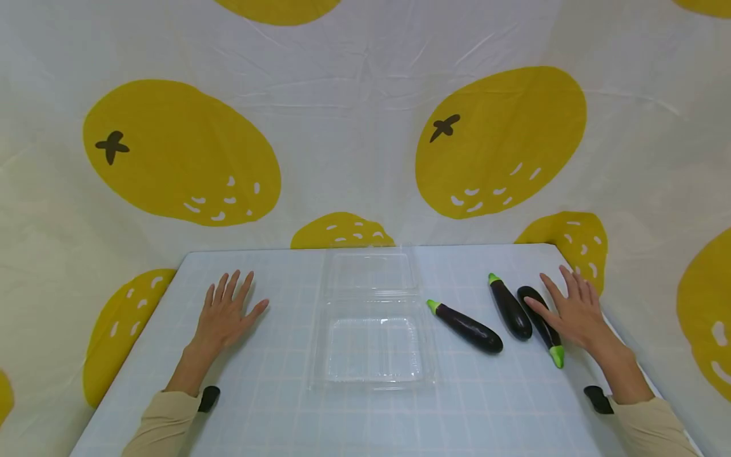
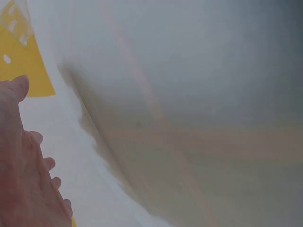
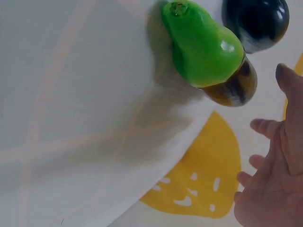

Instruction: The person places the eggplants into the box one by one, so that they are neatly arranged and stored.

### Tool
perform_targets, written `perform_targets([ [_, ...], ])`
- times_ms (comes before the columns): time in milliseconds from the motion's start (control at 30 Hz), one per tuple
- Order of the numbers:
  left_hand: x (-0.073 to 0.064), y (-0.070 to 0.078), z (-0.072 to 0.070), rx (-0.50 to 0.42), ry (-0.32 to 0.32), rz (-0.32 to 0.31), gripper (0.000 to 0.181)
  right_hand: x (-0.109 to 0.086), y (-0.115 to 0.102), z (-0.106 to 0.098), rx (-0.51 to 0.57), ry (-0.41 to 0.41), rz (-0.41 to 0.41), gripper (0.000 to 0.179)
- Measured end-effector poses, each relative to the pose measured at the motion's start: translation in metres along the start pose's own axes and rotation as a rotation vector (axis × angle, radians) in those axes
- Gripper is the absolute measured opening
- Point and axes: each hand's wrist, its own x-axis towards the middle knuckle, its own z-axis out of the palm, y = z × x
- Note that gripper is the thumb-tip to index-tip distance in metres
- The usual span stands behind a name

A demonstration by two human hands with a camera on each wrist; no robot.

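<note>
My left hand (image 1: 221, 319) is spread palm down over the left part of the table, its fingers straight and holding nothing. On the right, my right hand (image 1: 577, 315) has its fingers extended, with the thumb over the rightmost eggplant (image 1: 539, 314); whether they touch I cannot tell. That eggplant's green stem end (image 3: 208, 52) shows large in the right wrist view. Left of it lies a second eggplant (image 1: 510, 309), stem away from me. A third eggplant (image 1: 468, 328) lies slantwise beside the clear plastic container (image 1: 374, 377), which sits open with its lid (image 1: 371, 270) folded back.
The table (image 1: 257, 406) carries a pale checked cover. Behind it hangs a white cloth (image 1: 354, 139) printed with large yellow fruit, also visible past the table's sides. A black wrist camera (image 1: 209, 398) sits at the left cuff, another black camera (image 1: 598, 400) at the right.
</note>
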Motion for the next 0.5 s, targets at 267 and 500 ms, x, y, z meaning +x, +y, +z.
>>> perform_targets([
  [267,-0.003,0.005,-0.004,0.008,0.065,0.028,0.069,-0.002,-0.004,0.003,-0.008,0.115,-0.076,0.065],
  [500,-0.006,0.013,-0.008,-0.017,0.157,0.024,0.05,-0.003,-0.016,0.001,0.026,0.272,-0.151,0.042],
])
